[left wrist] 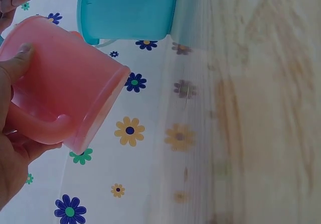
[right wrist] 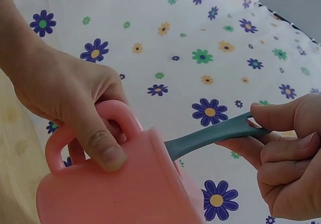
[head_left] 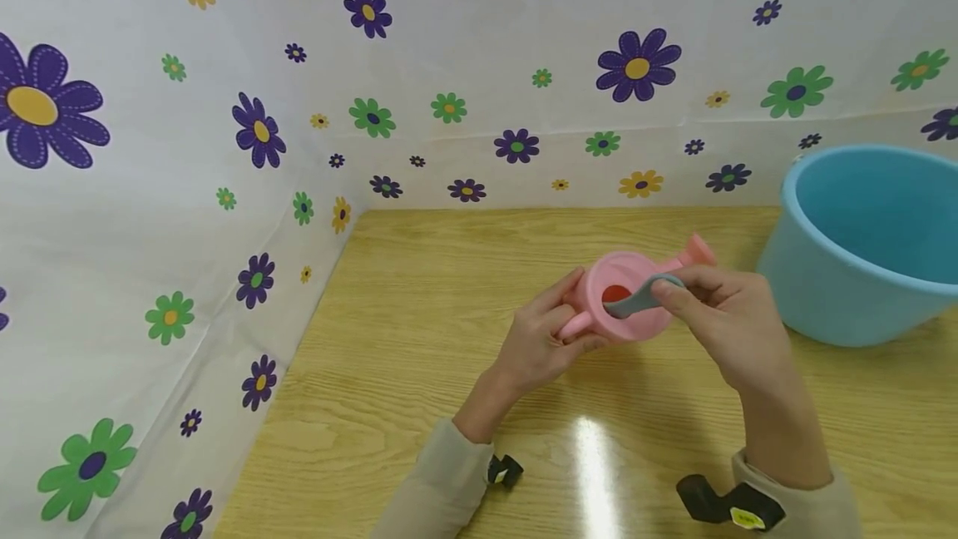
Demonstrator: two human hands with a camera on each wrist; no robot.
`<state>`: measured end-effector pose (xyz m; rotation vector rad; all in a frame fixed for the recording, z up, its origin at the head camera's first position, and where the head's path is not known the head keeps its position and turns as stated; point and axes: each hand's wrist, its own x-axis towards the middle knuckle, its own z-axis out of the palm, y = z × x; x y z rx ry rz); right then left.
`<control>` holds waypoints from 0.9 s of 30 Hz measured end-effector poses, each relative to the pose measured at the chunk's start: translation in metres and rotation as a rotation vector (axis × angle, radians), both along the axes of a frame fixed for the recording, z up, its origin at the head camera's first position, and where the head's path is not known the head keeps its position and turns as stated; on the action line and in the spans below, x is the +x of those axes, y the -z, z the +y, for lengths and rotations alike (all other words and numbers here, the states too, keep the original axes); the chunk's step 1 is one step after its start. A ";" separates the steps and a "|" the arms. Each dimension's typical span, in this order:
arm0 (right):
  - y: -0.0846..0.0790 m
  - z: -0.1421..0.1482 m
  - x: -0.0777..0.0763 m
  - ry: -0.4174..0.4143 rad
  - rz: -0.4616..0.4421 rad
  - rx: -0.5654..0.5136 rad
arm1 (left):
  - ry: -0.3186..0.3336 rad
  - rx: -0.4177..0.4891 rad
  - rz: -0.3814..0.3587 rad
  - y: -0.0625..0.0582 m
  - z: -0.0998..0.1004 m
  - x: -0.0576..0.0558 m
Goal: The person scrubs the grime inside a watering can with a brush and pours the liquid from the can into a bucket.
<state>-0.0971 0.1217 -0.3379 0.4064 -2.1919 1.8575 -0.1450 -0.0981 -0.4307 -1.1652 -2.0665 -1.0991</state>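
A pink toy watering can (head_left: 653, 327) is raised over the table, its opening turned up toward the head camera. My left hand (head_left: 533, 345) grips it at its looped handle (right wrist: 122, 114), thumb against the body. In my right hand (head_left: 737, 318), thumb and fingers pinch the end of a grey-blue tool handle (right wrist: 213, 134) that has a hole in its tip. Its other end goes into the can's opening, where the tool's head is hidden. Something red (head_left: 617, 295) shows inside the can. The can's spout (head_left: 698, 251) points away to the right, just beyond my right hand.
A large light-blue bucket (head_left: 834, 289) stands on the wooden table (head_left: 359, 406) at the right, close to my right hand. White cloth with printed flowers (head_left: 419, 40) rises behind the table and along its left side.
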 end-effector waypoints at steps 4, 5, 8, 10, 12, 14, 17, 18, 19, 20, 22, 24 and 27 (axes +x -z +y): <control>0.000 0.001 -0.001 -0.043 -0.023 0.032 | -0.015 -0.015 -0.004 0.001 0.001 0.000; 0.001 0.000 -0.002 -0.062 -0.024 0.032 | -0.019 -0.013 -0.006 0.001 0.001 0.000; 0.004 -0.003 -0.006 -0.109 -0.043 0.041 | -0.027 -0.002 -0.001 0.000 0.001 0.000; 0.007 -0.005 -0.008 -0.110 -0.073 0.072 | -0.027 0.006 0.004 0.000 0.001 0.000; 0.008 -0.006 -0.008 -0.104 -0.110 0.106 | -0.024 0.008 0.010 -0.001 0.002 0.001; 0.008 -0.008 -0.009 -0.098 -0.140 0.145 | -0.022 0.009 0.011 -0.002 0.001 0.001; 0.007 -0.011 -0.008 -0.095 -0.139 0.167 | -0.011 0.004 0.007 -0.003 0.000 0.002; 0.007 -0.011 -0.007 -0.098 -0.133 0.167 | -0.009 0.002 0.005 -0.003 -0.001 0.002; 0.007 -0.010 -0.007 -0.100 -0.126 0.165 | -0.007 -0.001 0.003 -0.003 -0.001 0.002; 0.007 -0.010 -0.007 -0.106 -0.117 0.162 | -0.005 -0.003 0.000 -0.003 -0.001 0.002; 0.007 -0.009 -0.006 -0.115 -0.095 0.150 | -0.003 -0.006 -0.007 -0.003 -0.002 0.002; 0.007 -0.006 -0.005 -0.121 -0.068 0.120 | -0.005 -0.010 -0.018 -0.003 -0.002 0.003; 0.005 -0.001 -0.003 -0.101 -0.029 0.095 | -0.010 -0.017 -0.036 -0.003 -0.002 0.002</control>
